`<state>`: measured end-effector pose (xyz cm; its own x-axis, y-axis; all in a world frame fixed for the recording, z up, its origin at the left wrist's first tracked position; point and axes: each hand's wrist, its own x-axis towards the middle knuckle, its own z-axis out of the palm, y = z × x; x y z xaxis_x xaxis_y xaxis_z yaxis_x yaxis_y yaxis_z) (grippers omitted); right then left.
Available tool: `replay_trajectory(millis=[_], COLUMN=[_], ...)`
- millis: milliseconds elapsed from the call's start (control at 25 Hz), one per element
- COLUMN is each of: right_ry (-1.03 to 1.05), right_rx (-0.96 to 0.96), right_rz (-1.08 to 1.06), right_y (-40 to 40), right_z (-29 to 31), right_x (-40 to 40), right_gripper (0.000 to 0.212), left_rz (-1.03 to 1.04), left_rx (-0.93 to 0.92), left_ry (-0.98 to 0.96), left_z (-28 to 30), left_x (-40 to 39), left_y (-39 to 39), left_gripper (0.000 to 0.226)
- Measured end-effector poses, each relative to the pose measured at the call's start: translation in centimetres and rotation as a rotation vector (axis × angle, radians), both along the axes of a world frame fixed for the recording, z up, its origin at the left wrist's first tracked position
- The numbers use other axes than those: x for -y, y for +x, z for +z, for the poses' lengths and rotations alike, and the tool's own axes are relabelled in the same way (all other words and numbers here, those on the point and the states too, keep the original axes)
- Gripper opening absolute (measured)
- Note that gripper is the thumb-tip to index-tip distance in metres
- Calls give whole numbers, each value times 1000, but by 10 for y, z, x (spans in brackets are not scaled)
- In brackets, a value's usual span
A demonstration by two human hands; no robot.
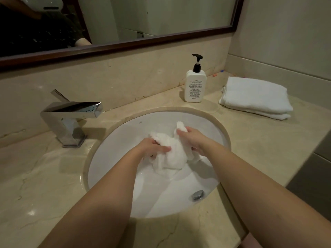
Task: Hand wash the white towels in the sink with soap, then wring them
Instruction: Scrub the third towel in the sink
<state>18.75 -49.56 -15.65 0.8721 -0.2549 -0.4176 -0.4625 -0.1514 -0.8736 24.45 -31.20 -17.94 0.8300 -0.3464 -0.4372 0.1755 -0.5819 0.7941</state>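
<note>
A wet white towel (pixel 172 156) is bunched up in the middle of the round white sink (pixel 125 133). My left hand (pixel 152 147) grips its left side, fingers closed into the cloth. My right hand (pixel 192 138) holds the right side and pinches a raised corner between thumb and fingers. A white soap bottle (pixel 195 86) with a black pump stands on the counter behind the sink. Folded dry white towels (pixel 256 97) lie stacked at the right.
A chrome faucet (pixel 71 115) stands left of the sink, no water running from it. The metal drain (pixel 198 195) sits at the basin's near side. A beige marble counter (pixel 44 176) surrounds the basin, with a dark-framed mirror (pixel 125 45) above.
</note>
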Motion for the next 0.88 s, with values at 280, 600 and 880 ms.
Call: replay_trajectory(millis=[280, 600, 880], right_ry=[-157, 15, -206], right_rx=[-12, 477, 624], right_rz=[-35, -236, -301], right_y=[-6, -23, -34], right_z=[-4, 54, 97], right_x=[7, -6, -1], right_gripper=[51, 25, 42], left_rz=[165, 316, 332], left_rx=[293, 491, 516], left_ry=[-239, -557, -525], left_z=[0, 70, 108], left_x=[17, 20, 9], left_y=[-5, -25, -21], left_gripper=[25, 19, 33])
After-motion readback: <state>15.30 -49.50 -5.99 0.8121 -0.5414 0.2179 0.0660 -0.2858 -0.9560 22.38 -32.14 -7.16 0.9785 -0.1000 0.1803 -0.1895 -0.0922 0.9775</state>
